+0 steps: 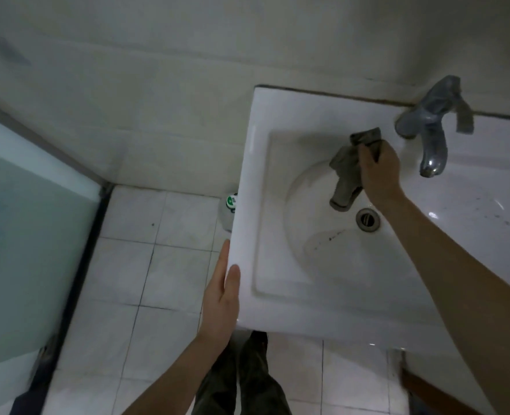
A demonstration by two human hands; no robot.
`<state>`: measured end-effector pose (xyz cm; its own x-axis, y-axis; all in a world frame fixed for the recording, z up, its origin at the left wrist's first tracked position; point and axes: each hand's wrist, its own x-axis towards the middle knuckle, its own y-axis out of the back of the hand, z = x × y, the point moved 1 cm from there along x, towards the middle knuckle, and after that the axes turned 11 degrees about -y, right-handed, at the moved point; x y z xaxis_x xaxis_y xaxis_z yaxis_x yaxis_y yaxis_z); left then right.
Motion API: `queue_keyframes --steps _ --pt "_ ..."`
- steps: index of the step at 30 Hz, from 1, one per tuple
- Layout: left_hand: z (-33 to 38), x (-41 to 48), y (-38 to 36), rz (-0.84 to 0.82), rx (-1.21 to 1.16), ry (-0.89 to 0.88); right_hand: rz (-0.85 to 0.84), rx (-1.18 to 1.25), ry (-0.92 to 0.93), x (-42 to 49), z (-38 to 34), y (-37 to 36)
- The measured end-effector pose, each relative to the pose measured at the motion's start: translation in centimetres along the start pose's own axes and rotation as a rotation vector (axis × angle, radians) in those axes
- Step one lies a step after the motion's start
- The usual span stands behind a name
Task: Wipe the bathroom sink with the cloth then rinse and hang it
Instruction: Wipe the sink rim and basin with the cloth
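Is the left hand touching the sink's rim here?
Touching. The head view shows the left hand laid flat against the sink at its outer left edge, thumb resting on top of the rim.

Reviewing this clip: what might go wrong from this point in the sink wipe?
The right hand holds the cloth bunched, so it may miss the dark specks near the drain and on the counter. The dangling end could snag on the tap. The left hand only rests on the sink edge.
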<state>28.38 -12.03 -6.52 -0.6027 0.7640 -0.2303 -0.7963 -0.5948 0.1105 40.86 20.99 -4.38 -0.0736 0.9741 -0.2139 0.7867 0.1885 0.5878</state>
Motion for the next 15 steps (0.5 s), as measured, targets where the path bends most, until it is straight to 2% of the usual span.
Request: queue_keyframes --steps 3,5,8,11,15 --pt "-0.4 -0.1 -0.1 0.015 -0.014 0.024 0.062 -0.067 0.195 2.5 -3.3 0.5" --pt "-0.9 -0.1 0.0 0.014 0.005 0.025 0.182 -0.227 0.268 5.0 -4.9 0.4" --pt "-1.4 0.2 0.0 0.034 0.034 -0.01 0.31 -0.459 0.188 8.1 -5.1 -1.9" --pt "-1.6 0.4 -0.2 0.067 0.028 -0.021 0.32 -0.49 0.095 8.5 -5.3 -6.1" --pt "-2.0 0.5 -0.3 0.101 0.023 -0.001 0.24 -0.447 0.378 5.4 -9.4 -12.7"
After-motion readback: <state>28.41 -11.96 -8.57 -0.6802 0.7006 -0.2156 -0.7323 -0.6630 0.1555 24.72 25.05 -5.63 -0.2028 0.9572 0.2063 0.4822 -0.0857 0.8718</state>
